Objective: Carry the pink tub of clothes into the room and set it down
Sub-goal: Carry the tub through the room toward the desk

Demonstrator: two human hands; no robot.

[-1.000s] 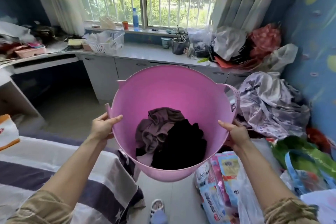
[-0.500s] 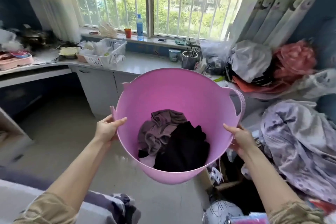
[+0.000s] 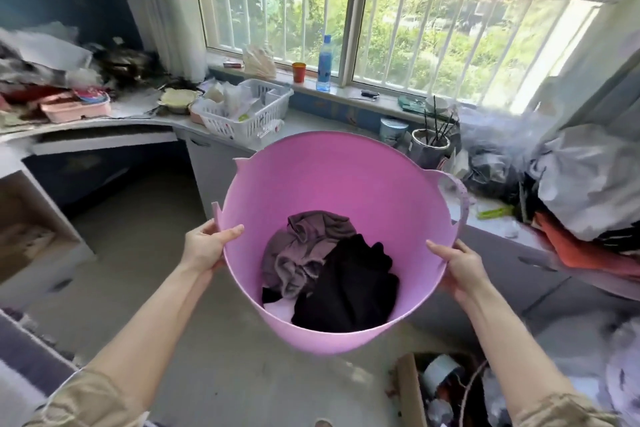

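Closer to the window counter than a moment earlier, the smooth round pink tub [image 3: 332, 180] hung above the floor, left hand [image 3: 206, 246] and right hand [image 3: 459, 267] gripping its rim, crumpled mauve and black clothes [image 3: 332, 267] inside.

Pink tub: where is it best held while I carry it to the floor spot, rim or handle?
Hold the pink tub by its rim, from opposite sides, as the left hand and right hand do now. The wall looks soft and the loop handle sits further back on the rim; handles would likely tip it less.

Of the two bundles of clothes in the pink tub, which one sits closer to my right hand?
The black garment, low on the right hand side; the mauve-grey garment lies toward the left.
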